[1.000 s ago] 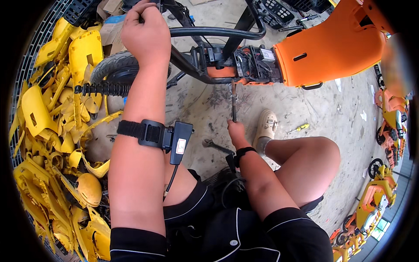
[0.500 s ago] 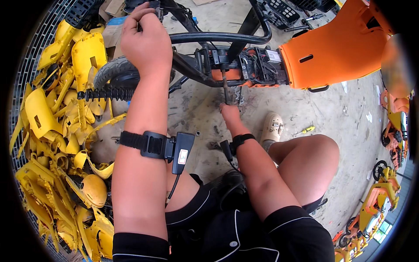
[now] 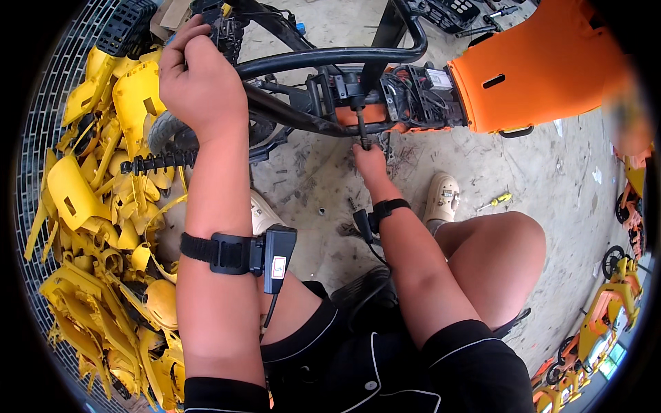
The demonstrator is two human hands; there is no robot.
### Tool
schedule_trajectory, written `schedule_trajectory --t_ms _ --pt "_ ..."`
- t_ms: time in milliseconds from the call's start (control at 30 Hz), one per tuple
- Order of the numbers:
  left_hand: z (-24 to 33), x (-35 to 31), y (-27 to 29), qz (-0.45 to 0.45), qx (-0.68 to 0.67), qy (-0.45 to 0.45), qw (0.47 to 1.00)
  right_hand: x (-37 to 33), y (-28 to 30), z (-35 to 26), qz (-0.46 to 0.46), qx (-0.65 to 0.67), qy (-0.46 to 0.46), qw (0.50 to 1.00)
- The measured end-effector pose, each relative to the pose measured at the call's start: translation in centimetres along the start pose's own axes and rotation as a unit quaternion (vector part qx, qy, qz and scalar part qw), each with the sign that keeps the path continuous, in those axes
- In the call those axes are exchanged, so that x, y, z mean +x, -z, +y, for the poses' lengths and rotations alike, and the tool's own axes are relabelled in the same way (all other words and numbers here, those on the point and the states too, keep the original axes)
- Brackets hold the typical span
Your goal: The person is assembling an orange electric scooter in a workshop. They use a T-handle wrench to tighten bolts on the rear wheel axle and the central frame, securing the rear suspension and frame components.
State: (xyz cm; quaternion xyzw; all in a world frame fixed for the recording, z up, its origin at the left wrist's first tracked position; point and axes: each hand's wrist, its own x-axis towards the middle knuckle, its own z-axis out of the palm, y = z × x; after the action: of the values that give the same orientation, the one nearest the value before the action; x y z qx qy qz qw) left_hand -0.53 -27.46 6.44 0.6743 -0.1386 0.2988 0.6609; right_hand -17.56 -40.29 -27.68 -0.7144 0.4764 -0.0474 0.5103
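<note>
A black scooter-like frame lies across the far part of the view, with an orange panel attached at its right. My right hand is closed around the lower end of a dark metal rod, whose top meets the frame's middle section. Further up on the left, my left hand is raised beside the frame's left end, fingers curled. Whatever it may hold is hidden behind the hand. Next to my left forearm a black coil-spring shock absorber sticks out, with a tyre partly hidden behind my wrist.
Yellow plastic body panels are heaped along the left. A yellow-handled screwdriver lies on the concrete floor near my right knee. Black parts lie at the back. Several yellow and orange scooters stand at the far right.
My left hand has moved left and slightly down, still curled. My right hand has shifted slightly right and up, still around the rod. The view has shifted a little.
</note>
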Motion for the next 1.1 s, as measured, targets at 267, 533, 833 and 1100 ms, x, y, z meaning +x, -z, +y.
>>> schedule_trajectory --t_ms 267,533,833,1100 --pt "1.1 -0.3 -0.1 0.001 -0.009 0.047 0.999 -2.8 2.6 -5.2 0.002 -0.107 0.020 0.994" --pt "1.6 -0.7 0.1 -0.029 0.022 0.036 0.999 0.7 2.6 -9.5 -0.054 -0.146 0.024 0.987" --pt "1.2 -1.0 1.0 -0.048 0.063 -0.007 0.997 -2.1 2.7 -6.9 -0.046 -0.193 0.026 0.980" --pt "1.6 -1.8 1.6 -0.028 0.030 -0.037 0.998 -4.2 2.9 -2.5 -0.030 -0.202 0.065 0.977"
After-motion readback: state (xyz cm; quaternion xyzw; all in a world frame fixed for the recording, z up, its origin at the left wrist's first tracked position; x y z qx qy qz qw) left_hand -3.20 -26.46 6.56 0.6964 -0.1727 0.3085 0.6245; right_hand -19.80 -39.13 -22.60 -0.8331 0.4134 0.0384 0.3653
